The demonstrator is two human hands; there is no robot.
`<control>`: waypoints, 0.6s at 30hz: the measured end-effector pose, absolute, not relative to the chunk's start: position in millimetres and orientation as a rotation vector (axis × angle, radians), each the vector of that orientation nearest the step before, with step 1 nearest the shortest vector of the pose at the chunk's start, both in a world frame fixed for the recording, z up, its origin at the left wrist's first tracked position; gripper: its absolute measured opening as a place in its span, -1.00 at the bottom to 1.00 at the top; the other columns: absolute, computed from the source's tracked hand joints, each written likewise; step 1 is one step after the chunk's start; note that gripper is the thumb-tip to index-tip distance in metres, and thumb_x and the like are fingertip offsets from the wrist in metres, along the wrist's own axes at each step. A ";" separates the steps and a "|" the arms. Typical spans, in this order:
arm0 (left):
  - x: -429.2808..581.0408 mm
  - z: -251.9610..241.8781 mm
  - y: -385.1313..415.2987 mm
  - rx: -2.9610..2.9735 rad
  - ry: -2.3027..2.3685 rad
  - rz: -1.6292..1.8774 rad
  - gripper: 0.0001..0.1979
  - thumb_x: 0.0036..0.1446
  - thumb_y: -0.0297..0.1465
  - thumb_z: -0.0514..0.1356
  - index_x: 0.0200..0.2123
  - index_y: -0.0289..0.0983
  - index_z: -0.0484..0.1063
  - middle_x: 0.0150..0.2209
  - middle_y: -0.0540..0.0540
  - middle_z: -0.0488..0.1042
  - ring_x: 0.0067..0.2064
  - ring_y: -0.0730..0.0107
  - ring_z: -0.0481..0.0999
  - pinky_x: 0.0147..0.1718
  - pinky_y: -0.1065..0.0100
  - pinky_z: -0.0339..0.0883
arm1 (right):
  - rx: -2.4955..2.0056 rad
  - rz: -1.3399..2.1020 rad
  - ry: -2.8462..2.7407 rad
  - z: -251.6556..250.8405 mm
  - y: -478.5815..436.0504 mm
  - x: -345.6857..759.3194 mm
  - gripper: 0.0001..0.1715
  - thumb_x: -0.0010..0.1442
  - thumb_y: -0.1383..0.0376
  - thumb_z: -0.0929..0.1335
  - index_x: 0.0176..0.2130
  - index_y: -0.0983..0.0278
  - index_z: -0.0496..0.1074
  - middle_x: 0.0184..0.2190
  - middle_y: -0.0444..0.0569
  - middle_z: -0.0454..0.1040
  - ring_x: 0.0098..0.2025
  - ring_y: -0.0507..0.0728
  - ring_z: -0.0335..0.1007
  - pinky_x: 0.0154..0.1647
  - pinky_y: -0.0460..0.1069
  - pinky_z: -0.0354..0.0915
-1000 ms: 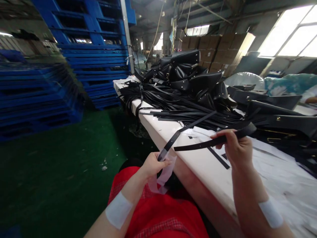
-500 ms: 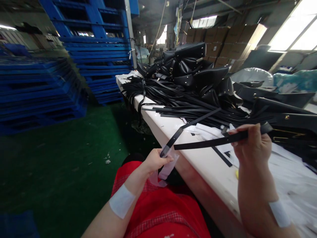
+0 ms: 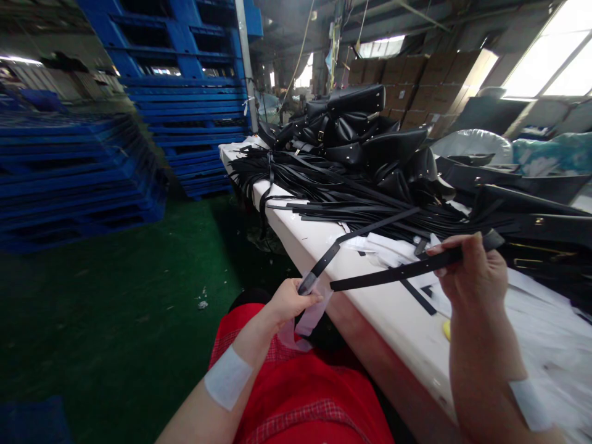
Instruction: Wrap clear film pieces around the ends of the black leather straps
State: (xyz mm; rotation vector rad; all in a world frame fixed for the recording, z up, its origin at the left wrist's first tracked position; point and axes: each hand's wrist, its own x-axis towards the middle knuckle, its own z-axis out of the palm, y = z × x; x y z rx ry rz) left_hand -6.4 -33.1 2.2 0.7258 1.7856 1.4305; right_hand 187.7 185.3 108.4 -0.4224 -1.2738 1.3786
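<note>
My left hand [image 3: 292, 300] pinches the near end of a long black strap [image 3: 332, 251] in front of the table's edge. Thin white wrapping [image 3: 314, 314] covers that end and hangs below my fingers. The strap runs up and right to the pile on the table. In my right hand [image 3: 476, 274], closed over the white papers, is a shorter black strap [image 3: 393, 275] with small holes. Its free end points left and hangs close to the wrapped end, apart from my left fingers. A stub of it sticks out past my right thumb.
Many loose black straps [image 3: 314, 172] lie along the white table [image 3: 296, 233], some overhanging its left edge. Black bags [image 3: 351, 123] are heaped behind them. Stacked blue pallets [image 3: 189, 123] stand at the left on a green floor [image 3: 194, 259]. White papers [image 3: 531, 333] cover the table's right side.
The right-hand strap's free end has dipped slightly and shifted a little right. My left hand keeps its hold on the wrapped end. The whole view has moved slightly.
</note>
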 end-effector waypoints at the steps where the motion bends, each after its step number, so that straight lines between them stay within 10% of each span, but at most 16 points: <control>1: -6.8 1.2 -33.1 0.730 1.790 1.412 -0.81 -0.18 -0.33 0.38 -0.59 -0.30 0.48 -0.68 0.09 0.29 -0.60 0.53 0.20 -0.57 0.44 0.06 | -0.423 1.377 -1.274 107.8 186.2 188.1 -0.49 -0.05 -0.05 0.51 -0.56 0.34 0.46 -0.67 0.00 0.49 -0.80 -0.01 0.17 -0.80 -0.10 0.09; 18: -12.2 -8.4 -32.0 0.840 1.815 1.323 -0.78 -0.11 -0.30 0.37 -0.51 -0.36 0.52 -0.58 0.00 0.41 -0.51 0.45 0.33 -0.49 0.42 0.14 | -0.434 1.444 -1.363 95.4 197.2 190.1 -0.54 0.09 -0.01 0.46 -0.48 0.34 0.46 -0.63 0.01 0.51 -0.77 -0.01 0.23 -0.81 -0.13 0.11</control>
